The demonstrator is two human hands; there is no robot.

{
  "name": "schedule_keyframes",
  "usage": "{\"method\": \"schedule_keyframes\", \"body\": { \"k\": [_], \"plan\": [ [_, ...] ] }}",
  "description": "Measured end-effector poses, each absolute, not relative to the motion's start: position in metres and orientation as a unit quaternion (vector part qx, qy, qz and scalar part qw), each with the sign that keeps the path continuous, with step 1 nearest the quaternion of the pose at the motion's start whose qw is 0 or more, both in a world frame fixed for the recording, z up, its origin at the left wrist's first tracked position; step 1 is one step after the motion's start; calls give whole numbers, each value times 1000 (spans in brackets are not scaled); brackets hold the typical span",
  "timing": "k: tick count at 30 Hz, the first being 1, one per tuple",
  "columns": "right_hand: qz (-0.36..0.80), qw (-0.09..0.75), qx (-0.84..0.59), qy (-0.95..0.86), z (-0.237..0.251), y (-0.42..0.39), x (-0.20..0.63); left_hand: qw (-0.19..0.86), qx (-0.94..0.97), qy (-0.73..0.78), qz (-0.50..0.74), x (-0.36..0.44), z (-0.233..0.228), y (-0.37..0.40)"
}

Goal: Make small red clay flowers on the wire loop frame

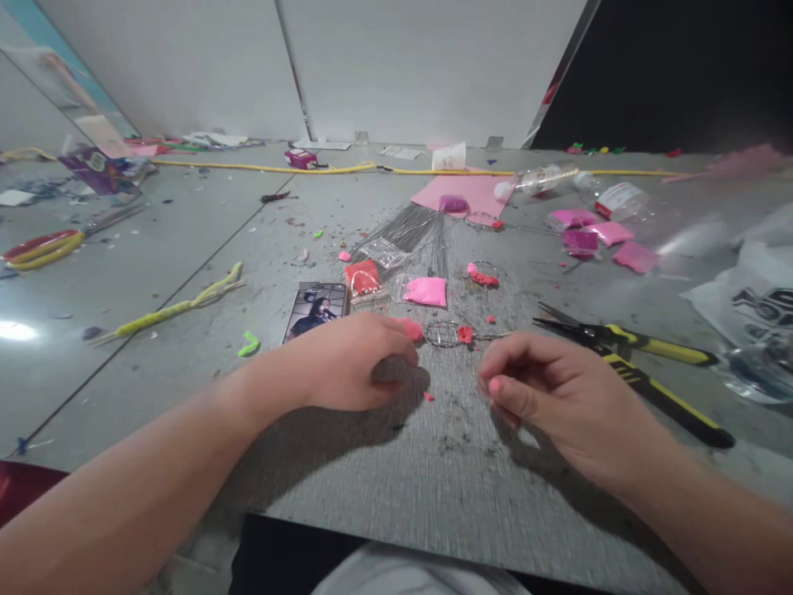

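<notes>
My left hand (365,362) reaches in with curved fingers, its thumb apart from the index finger. The far fingers are at a soft pink clay lump (410,329), partly hidden behind them. To the right, my right hand (557,397) is closed in a pinch, with a small bit of pink clay (494,385) at the thumb tip. Between the hands, a round wire frame (443,334) lies on the table and carries a red clay flower (464,334). Behind it is another wire ring with a red and pink clay strip (483,277).
Pliers (650,339) with yellow-black handles lie beside my right hand. A phone (315,310) is behind my left wrist, near red (363,279) and pink (425,291) clay packets. Thin wires fan out towards pink paper (427,192). Yellow-handled scissors (46,250) lie far left, plastic bottles (619,198) back right.
</notes>
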State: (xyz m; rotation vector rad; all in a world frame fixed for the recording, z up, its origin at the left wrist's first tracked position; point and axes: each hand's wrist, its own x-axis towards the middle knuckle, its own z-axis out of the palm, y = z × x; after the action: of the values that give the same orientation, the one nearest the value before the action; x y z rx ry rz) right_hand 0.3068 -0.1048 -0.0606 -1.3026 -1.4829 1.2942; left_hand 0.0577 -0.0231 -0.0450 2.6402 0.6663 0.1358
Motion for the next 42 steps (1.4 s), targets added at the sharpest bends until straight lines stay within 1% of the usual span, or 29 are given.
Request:
{"method": "schedule_keyframes", "body": {
  "k": [3,6,12,18,24,29,31,33,36,39,42],
  "plan": [
    [495,374,-509,-597,-60,-103,304,210,950,230,16,62,-49,-25],
    [495,376,-500,-603,-57,-102,300,207,946,248,21,68,-55,-32],
    [489,372,-493,-616,-55,-101,298,142,956,256,15,70,-62,-42],
    [476,370,-497,-624,-51,-102,296,107,964,245,2,74,-64,-47],
    [469,372,-502,-624,-52,-101,297,109,960,258,-18,77,-63,-52],
    [469,369,-511,-619,-57,-100,301,170,946,277,-1,74,-60,-48],
    [452,379,-516,-621,-57,-101,304,209,937,276,39,71,-57,-45],
    [412,400,-525,-629,-57,-102,307,256,921,275,102,69,-51,-41],
    [369,432,-514,-643,-56,-108,309,317,883,300,172,68,-43,-40],
    [423,425,-481,-640,-57,-115,308,386,827,357,202,70,-37,-44],
    [449,422,-451,-646,-60,-121,303,489,737,404,233,72,-38,-49]
  ]
}}
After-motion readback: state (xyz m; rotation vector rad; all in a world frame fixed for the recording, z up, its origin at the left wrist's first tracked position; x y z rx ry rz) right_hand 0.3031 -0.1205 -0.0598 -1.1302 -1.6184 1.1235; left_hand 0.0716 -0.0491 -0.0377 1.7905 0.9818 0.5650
